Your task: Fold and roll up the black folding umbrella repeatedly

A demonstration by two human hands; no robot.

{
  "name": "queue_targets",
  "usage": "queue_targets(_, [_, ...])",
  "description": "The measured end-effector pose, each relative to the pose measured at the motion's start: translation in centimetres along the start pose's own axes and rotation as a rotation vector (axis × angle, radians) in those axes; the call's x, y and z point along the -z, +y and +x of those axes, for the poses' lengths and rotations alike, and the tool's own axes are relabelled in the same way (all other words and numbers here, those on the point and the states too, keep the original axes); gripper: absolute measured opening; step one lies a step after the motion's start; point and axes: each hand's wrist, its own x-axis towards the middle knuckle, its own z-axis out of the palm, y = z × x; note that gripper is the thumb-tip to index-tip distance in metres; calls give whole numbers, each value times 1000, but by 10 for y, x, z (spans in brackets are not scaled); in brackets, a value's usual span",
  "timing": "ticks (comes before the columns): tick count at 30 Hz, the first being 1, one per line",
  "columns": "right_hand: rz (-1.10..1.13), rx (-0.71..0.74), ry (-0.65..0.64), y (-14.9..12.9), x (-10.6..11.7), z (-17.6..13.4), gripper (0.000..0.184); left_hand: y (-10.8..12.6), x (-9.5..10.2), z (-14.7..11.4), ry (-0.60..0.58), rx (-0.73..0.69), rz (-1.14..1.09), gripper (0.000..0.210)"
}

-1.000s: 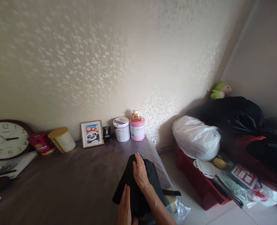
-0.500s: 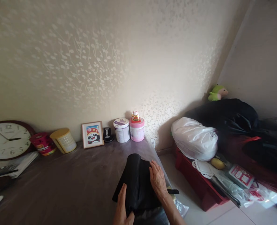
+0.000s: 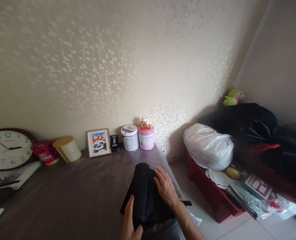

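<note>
A black cloth item (image 3: 143, 195), folded into a thick lengthwise ridge, lies near the table's right edge; its exact kind I cannot make out. My left hand (image 3: 130, 221) holds its near left end, fingers along the left side and thumb at the near end. Over the right part of the cloth, my right hand (image 3: 166, 188) lies with fingers stretched out, touching it from above. A short black strap (image 3: 187, 202) sticks out to the right beyond my right wrist. Part of the cloth is hidden under that hand and forearm.
Along the wall stand a clock (image 3: 9, 150), a pink tin (image 3: 45, 153), a yellow tin (image 3: 67, 150), a framed panda picture (image 3: 99, 143) and two round tubs (image 3: 129, 138). Right of the table, a red bin (image 3: 208, 196) and a white bag (image 3: 208, 146) sit on the floor.
My right hand has shifted slightly left over the cloth, its fingers now nearer the ridge. The ridge looks a little broader. My left hand stays in about the same place.
</note>
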Motion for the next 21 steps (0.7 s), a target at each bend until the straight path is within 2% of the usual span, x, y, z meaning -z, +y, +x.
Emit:
queue_targets(4, [59, 37, -244, -24, 12, -10, 38, -4, 1, 1, -1, -6, -8, 75])
queue_targets(8, [154, 97, -382, -35, 44, -51, 40, -4, 3, 1, -17, -16, -10, 74])
queue_targets(11, [303, 234, -493, -43, 68, -68, 29, -2, 3, 0, -25, -6, -12, 74])
queue_targets(12, [336, 225, -489, -45, 73, -68, 29, -1, 3, -1, -26, 6, -13, 73])
queue_targets(14, [341, 143, -396, -49, 75, -59, 31, 1, 3, -1, -33, 32, -12, 74])
queue_targets(17, [240, 76, -249, -51, 66, -42, 31, 2, 3, -1, -36, 22, 2, 75])
queue_targets(19, [210, 147, -286, -54, 60, -38, 34, 1, 3, -1, -44, 3, 9, 75])
queue_targets(21, [231, 236, -385, -56, 59, -44, 28, 0, 4, 0, -61, 4, 5, 75])
